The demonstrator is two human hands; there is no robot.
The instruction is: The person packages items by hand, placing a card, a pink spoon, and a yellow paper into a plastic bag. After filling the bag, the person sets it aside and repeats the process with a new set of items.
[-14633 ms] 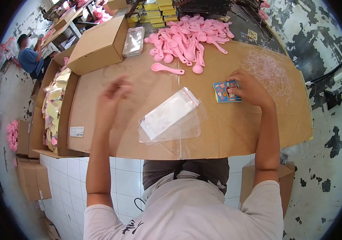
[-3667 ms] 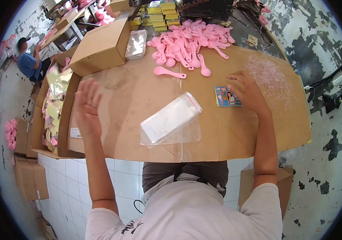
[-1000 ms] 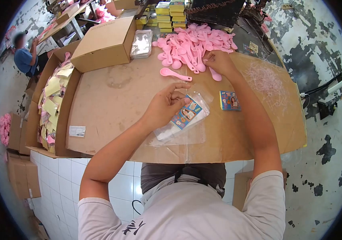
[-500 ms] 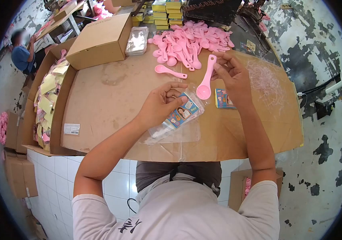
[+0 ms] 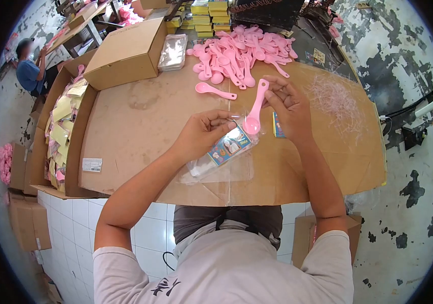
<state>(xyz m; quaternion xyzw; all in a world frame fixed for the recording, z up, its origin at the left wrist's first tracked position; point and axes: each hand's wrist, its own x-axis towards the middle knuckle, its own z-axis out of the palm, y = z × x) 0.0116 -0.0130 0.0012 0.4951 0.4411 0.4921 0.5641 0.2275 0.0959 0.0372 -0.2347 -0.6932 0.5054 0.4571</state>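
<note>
**Held spoon point(image 5: 255, 109) lowered to the blue card point(image 5: 229, 146)**

At far left, an open carton point(image 5: 74, 167) contains yellow-and-pink packs point(image 5: 64, 121). A closed cardboard box point(image 5: 125, 53) stands beside it on the cardboard-covered desk point(image 5: 328, 167).

Of the two hands, the left hand point(image 5: 201, 133) grips the blue card, thumb on its upper edge, above clear bags point(image 5: 201, 165) lying at desk centre. Clear film shows around the card's upper end; whether the card lies inside a bag cannot be told. Behind this hand lies a loose pink spoon point(image 5: 216, 91), near the spoon pile point(image 5: 239, 53).

Change: half a second ago the held spoon's bowl was higher, apart from the card. It is now at the film beside the card's upper corner, handle up and tilted right. Spoon and card are thus together; whether the bowl is inside the film is unclear.

The right hand point(image 5: 288, 104) pinches the spoon's handle. It partly hides the card stack point(image 5: 278, 127). At right lie thin pale strands point(image 5: 335, 99).
</note>
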